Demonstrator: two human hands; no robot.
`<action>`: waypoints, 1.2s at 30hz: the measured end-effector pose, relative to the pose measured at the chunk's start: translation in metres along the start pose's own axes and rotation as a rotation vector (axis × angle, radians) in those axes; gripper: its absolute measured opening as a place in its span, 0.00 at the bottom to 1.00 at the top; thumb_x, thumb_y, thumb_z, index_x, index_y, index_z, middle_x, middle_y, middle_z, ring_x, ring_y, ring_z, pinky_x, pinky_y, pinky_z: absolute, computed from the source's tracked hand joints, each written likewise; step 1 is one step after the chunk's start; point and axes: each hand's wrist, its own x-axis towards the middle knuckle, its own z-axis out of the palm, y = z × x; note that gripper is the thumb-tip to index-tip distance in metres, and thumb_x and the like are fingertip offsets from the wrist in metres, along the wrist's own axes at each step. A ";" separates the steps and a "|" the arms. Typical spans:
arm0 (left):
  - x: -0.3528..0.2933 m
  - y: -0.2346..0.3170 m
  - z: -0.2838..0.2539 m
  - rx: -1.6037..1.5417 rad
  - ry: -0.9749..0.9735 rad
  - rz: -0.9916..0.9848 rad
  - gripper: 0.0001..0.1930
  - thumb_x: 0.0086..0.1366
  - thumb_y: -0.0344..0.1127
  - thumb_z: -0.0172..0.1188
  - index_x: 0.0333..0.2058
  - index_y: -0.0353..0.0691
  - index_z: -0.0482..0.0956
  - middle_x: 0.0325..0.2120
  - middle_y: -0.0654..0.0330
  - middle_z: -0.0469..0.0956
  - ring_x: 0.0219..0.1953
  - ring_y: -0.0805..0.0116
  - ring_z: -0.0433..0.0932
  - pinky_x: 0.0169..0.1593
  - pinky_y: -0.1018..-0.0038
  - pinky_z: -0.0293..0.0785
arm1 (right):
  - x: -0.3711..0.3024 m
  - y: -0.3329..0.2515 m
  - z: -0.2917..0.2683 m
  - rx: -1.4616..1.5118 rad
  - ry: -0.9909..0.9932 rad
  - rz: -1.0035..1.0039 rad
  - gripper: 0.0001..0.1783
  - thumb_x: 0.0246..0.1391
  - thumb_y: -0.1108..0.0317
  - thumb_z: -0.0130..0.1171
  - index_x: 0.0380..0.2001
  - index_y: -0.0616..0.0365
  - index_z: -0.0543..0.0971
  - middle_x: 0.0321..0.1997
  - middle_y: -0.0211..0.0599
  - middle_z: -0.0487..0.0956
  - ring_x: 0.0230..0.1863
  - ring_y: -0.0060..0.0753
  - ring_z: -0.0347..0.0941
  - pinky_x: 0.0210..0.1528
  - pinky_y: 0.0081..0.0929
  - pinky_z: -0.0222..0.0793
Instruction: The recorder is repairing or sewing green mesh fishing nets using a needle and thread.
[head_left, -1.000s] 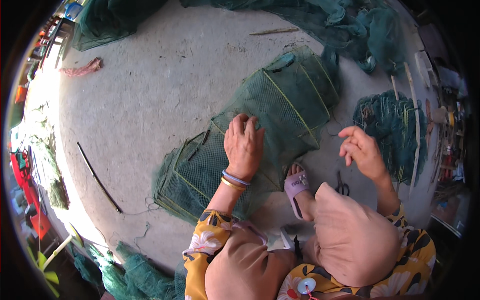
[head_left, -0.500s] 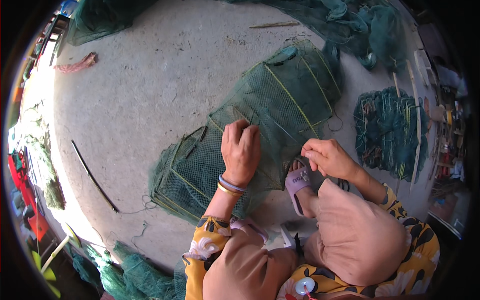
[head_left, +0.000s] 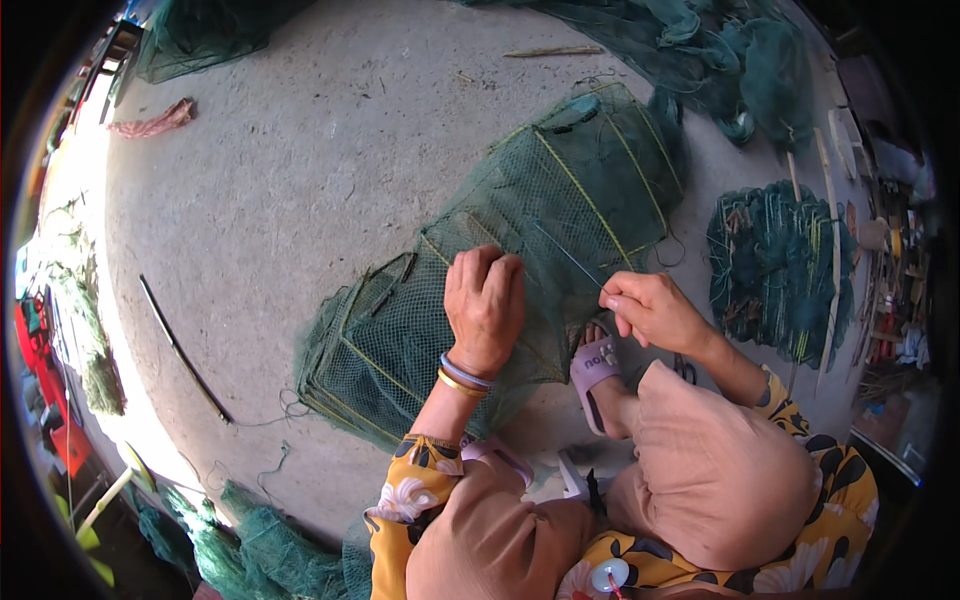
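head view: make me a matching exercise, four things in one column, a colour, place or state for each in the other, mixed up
Column one
1. left hand
2. right hand
3. thin rod
4. crumpled cloth

Column two
A. pinkish, near the upper left of the view
B. pinching the end of a thin bluish line
C. dark and slightly curved, lying on the floor
D. bangles at its wrist, fingers at the green netting

Pairs: 1-D, 2-B, 3-C, 4-A
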 end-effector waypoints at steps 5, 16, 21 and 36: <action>0.001 0.000 0.002 -0.002 -0.002 -0.007 0.10 0.47 0.22 0.63 0.29 0.38 0.75 0.30 0.57 0.72 0.32 0.59 0.72 0.35 0.68 0.69 | 0.004 0.002 0.000 0.035 0.008 -0.027 0.08 0.59 0.70 0.49 0.32 0.64 0.75 0.15 0.32 0.74 0.11 0.15 0.64 0.15 0.17 0.60; 0.005 0.005 0.002 0.043 -0.021 -0.103 0.20 0.50 0.24 0.62 0.45 0.40 0.74 0.35 0.55 0.71 0.35 0.58 0.73 0.36 0.67 0.71 | 0.001 0.010 0.001 0.032 0.058 -0.067 0.07 0.58 0.74 0.50 0.32 0.65 0.76 0.16 0.30 0.74 0.12 0.13 0.64 0.15 0.16 0.60; 0.010 0.007 -0.001 0.083 -0.154 -0.152 0.23 0.51 0.26 0.62 0.48 0.43 0.74 0.34 0.56 0.69 0.35 0.60 0.72 0.36 0.68 0.71 | 0.003 0.016 0.005 0.067 0.080 -0.065 0.07 0.58 0.74 0.50 0.33 0.65 0.77 0.17 0.30 0.75 0.13 0.13 0.65 0.16 0.16 0.61; 0.013 0.011 0.000 0.076 -0.160 -0.163 0.19 0.52 0.27 0.61 0.46 0.42 0.75 0.32 0.56 0.69 0.34 0.59 0.72 0.37 0.67 0.70 | 0.019 0.021 0.016 0.045 0.155 -0.112 0.08 0.55 0.74 0.54 0.35 0.65 0.80 0.24 0.34 0.80 0.20 0.18 0.73 0.23 0.17 0.68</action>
